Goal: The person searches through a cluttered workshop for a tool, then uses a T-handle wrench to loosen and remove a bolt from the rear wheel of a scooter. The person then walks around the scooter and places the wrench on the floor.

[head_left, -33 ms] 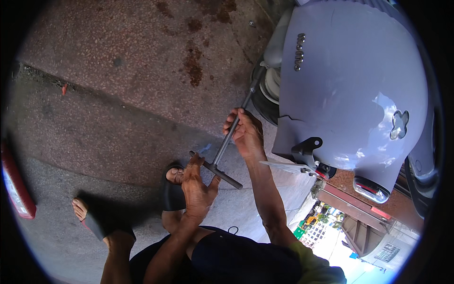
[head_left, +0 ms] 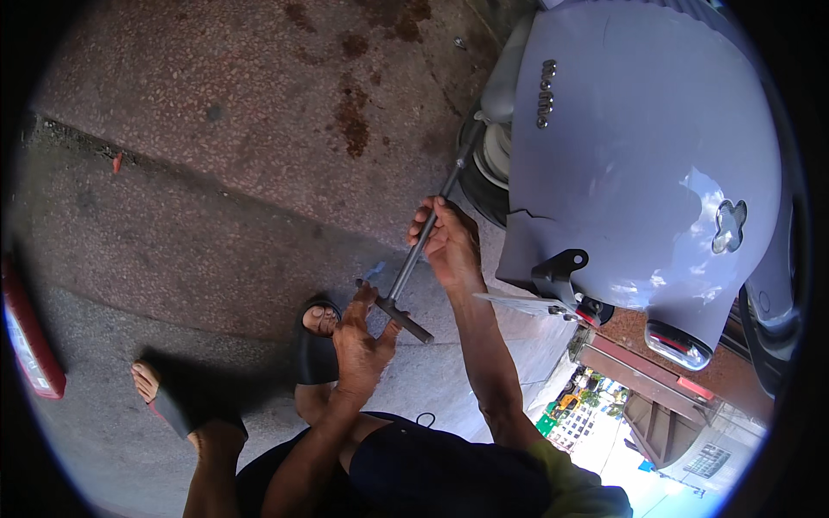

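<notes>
A grey metal T-handle wrench (head_left: 403, 283) slants up and right toward the wheel (head_left: 492, 160) of a pale lavender scooter (head_left: 630, 164). Its far end meets the dark part beside the wheel; what it sits on there is hidden. My left hand (head_left: 361, 350) is at the crossbar, its fingers over the left arm of the bar and its thumb near the joint. Higher on the shaft, my right hand (head_left: 452, 246) has its fingers and thumb closed round the rod.
The scooter's lavender panel fills the right side, with a bracket (head_left: 560, 272), a plate (head_left: 527, 304) and a lamp (head_left: 678, 345) low on it. My sandalled feet rest on the speckled stone floor (head_left: 259, 129), which has brown stains. A red-edged object (head_left: 34, 337) lies far left.
The wrench's crossbar has turned slightly and appears shorter, its right end now a little to the left. My left fingers have shifted slightly with it; my right hand stays in place.
</notes>
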The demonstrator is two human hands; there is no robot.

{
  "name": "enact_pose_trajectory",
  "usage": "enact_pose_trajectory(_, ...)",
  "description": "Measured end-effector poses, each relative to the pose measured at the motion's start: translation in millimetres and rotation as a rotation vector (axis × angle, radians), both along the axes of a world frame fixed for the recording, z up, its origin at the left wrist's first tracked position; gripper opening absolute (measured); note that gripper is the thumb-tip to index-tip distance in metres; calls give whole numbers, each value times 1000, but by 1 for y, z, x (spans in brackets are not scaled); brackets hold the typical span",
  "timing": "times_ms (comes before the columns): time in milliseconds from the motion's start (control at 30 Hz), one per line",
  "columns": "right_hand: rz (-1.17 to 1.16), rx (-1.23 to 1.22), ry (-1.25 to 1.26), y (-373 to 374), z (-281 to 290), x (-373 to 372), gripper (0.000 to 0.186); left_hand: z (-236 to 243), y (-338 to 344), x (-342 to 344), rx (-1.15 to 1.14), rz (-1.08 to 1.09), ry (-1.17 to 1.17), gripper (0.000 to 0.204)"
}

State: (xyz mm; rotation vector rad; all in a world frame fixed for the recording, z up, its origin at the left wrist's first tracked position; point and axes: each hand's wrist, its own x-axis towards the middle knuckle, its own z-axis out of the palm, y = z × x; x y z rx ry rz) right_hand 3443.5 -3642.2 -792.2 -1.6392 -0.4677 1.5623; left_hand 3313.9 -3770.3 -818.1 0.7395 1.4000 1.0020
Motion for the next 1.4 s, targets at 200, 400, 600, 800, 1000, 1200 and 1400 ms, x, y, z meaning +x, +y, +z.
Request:
enact_pose_trajectory(200, -26, 25, 279, 2, -6, -4, 18, -4, 0, -23, -785, 82, -1302, 46)
enact_pose_trajectory(400, 7, 31, 8, 0, -5, -5, 18, 8, 3, -13, -503, 175, -778, 24)
enact_pose_trajectory(600, -57, 18, 588, -12, -11, 7, 25, -6, 5, -23, -867, 135, -1518, 40)
enact_pose_trajectory(800, 59, 28, 132, -15, -9, -15, 28, 17, 14, -26, -900, -6, -750, 26)
enact_pose_trajectory(1000, 21, 11, 142, -17, -7, -14, 28, 25, 27, -33, -998, 235, -1230, 35)
enact_pose_trajectory(1200, 13, -55, 422, -17, 0, -14, 27, -10, -3, -22, -863, -151, -1178, 32)
enact_pose_trajectory(1400, -28, -7, 250, -20, -17, -7, 27, 28, 31, -40, -1050, 260, -1273, 28)
